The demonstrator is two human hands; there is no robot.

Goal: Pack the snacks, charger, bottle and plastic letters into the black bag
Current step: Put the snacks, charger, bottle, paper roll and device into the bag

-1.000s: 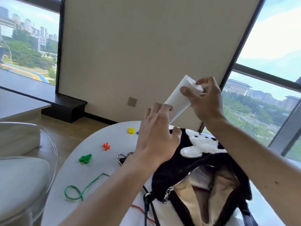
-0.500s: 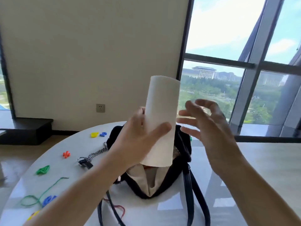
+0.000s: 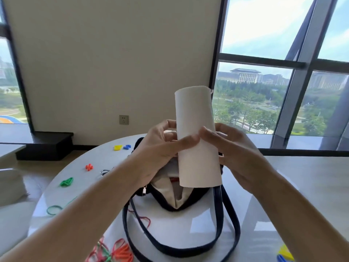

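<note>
The left hand [image 3: 156,156] and right hand [image 3: 238,154] wrap their fingers [image 3: 186,143] round the upright white bottle [image 3: 195,127]. It hovers above the open black bag [image 3: 162,204].

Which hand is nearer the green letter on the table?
Left. The left hand grips the bottle on the side facing the green letter; the right hand holds the opposite side, farther away.

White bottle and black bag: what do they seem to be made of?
White bottle: matte off-white shell, no glare; plastic or coated metal, cannot tell. Black bag: fuzzy, plush-looking outer fabric, with a beige cloth lining that creases softly. Its straps shine smoothly, likely leather or imitation.
</note>
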